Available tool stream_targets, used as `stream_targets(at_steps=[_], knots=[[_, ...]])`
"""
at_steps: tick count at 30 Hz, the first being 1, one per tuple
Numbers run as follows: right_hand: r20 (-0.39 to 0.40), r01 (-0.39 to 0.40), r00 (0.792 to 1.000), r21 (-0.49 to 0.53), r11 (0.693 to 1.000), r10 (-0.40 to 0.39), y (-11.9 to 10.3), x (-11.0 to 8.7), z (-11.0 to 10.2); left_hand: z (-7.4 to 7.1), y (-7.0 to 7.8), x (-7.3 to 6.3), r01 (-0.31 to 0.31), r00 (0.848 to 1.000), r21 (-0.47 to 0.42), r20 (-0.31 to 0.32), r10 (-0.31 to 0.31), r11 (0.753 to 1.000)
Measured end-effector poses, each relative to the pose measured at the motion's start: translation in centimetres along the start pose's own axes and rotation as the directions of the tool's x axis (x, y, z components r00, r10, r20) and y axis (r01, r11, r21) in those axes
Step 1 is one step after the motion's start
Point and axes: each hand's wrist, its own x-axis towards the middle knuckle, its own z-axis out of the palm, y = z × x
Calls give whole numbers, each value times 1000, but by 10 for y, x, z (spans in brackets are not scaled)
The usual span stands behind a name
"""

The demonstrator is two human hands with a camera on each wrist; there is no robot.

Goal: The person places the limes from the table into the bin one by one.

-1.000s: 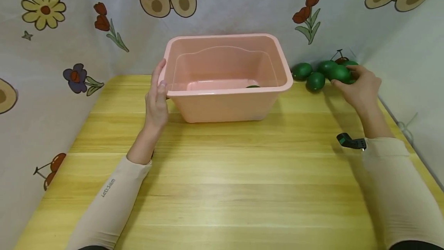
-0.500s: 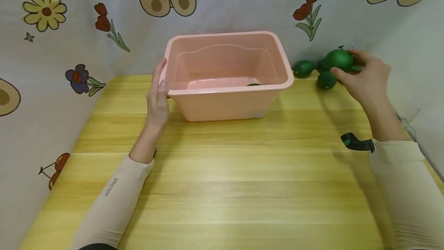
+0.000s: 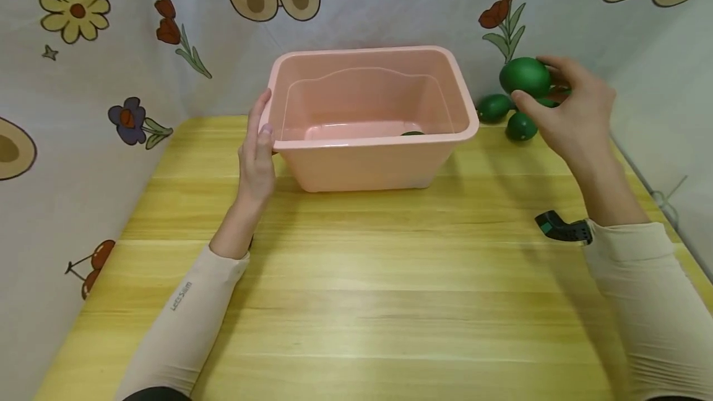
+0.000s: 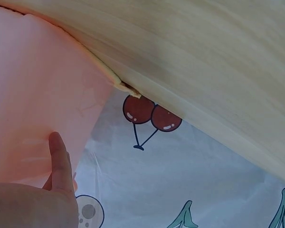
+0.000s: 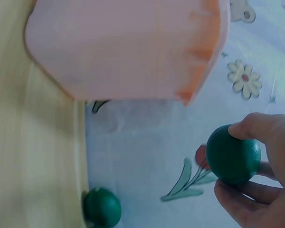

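Observation:
In the head view a pink plastic tub (image 3: 356,169) stands at the back of the wooden table. My left hand (image 3: 256,163) rests against its left side, fingers nearly straight at the rim; the left wrist view shows a finger (image 4: 61,161) flat on the wall. Between the thumb and fingers of my right hand (image 3: 574,110) is a smooth green oval fruit (image 3: 525,77), raised to the right of the tub. Below it, more such fruits lie on the table, among them a green fruit (image 3: 494,108) near the tub and a smaller one (image 3: 521,126). Inside the tub a green top (image 3: 413,133) peeks above the front rim.
A white cloth (image 3: 356,17) printed with flowers and bear feet hangs behind the table and down its left side. To the right is a pale wall (image 3: 668,98) with a thin cord (image 3: 665,203) beside the table (image 3: 356,302).
My right hand has lifted the green fruit off the pile, then moved it up and left toward the tub. The smaller fruit shifted slightly right. My left hand stays at the tub.

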Motion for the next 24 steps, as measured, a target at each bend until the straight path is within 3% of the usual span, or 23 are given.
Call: stream_targets(at_steps=[5,10,17,24], knots=[[-21,33,999,88,996,-31,-20,-4,1,1,0,1,1,1000,-2,15,-1,1000],[21,45,999,165,985,-49,-42,-9,8,0,1,1,14,1000,12,0,-14,1000],[62,113,990,194,975,-127,-66,-20,17,0,2,-1,21,1000,13,2,-21,1000],[101,206,968,216,954,-232,-80,-29,23,-1,1,0,24,1000,7,4,-24,1000]])
